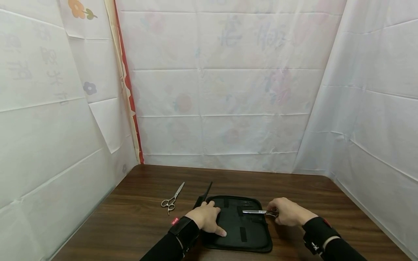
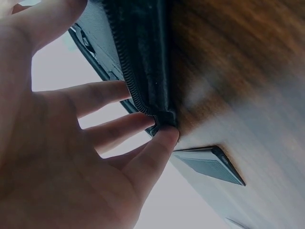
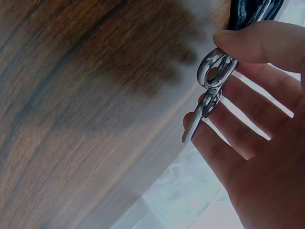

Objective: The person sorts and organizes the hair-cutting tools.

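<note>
A black zip case (image 1: 248, 232) lies open and flat on the brown wooden table (image 1: 137, 217). My left hand (image 1: 210, 217) rests flat on the case's left side. In the left wrist view its straight fingers (image 2: 124, 129) press on the zipper edge (image 2: 143, 71). My right hand (image 1: 285, 212) holds a pair of silver scissors (image 1: 256, 212) by the handles at the case's right edge, with the blades pointing left over the case. The right wrist view shows the thumb and fingers (image 3: 257, 43) pinching the finger rings (image 3: 214, 76).
A second pair of silver scissors (image 1: 172, 200) lies on the table left of the case. A black comb (image 1: 205, 191) lies at the case's far left corner and shows again as a black comb (image 2: 209, 164) past my fingers. White sheets (image 1: 222, 90) wall in the table on three sides.
</note>
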A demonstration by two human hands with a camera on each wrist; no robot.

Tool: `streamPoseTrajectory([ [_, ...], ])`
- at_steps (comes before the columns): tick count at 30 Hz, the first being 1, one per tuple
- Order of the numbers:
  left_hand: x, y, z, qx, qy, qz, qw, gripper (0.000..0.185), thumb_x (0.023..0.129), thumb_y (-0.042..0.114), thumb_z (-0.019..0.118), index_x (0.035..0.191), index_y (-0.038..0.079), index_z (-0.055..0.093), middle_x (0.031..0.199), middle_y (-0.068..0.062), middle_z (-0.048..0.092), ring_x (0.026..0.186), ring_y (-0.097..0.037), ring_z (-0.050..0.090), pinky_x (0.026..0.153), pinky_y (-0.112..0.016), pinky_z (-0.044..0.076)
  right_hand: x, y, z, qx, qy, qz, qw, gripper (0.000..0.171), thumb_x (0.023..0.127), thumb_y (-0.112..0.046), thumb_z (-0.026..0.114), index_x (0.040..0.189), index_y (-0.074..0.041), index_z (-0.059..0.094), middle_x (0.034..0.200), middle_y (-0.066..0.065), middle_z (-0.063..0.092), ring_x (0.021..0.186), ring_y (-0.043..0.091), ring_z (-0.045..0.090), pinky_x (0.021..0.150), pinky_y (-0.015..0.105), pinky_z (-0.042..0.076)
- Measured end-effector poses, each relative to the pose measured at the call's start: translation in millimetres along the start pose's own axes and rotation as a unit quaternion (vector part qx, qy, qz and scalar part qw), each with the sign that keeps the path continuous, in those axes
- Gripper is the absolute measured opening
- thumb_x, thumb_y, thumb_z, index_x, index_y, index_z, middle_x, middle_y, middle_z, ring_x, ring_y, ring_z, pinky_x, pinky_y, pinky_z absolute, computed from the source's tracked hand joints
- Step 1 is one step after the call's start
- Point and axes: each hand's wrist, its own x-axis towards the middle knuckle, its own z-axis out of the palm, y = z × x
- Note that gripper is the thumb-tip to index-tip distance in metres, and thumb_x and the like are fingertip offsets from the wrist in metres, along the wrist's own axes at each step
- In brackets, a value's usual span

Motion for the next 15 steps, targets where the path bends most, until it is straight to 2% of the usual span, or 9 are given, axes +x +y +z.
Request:
streamPoseTrajectory([
  [6, -1.1, 0.3, 0.5, 0.004, 0.005, 0.000, 1.0000, 0.073, 0.082, 0.058, 0.078, 0.140, 0.017, 0.061, 0.137, -0.007, 0.053, 0.124, -0.035, 0.051, 0.098, -0.053, 0.049, 1.8, -0.8, 2.5, 0.003, -0.002, -0.003, 1.000, 0.039, 0.074, 0.013, 0.071, 0.109, -0.005, 0.072, 0.099, 0.003, 0.067, 0.088, 0.023, 0.062, 0.074, 0.045, 0.053],
  [15, -1.5, 1.0, -0.5, 0.005, 0.004, 0.001, 1.0000, 0.073, 0.082, 0.059, 0.078, 0.140, 0.017, 0.061, 0.138, -0.007, 0.053, 0.124, -0.035, 0.051, 0.099, -0.053, 0.048, 5.2, -1.3, 6.2, 0.002, 0.000, -0.009, 1.000, 0.039, 0.075, 0.013, 0.071, 0.110, -0.004, 0.073, 0.100, 0.004, 0.068, 0.088, 0.023, 0.064, 0.075, 0.045, 0.054],
])
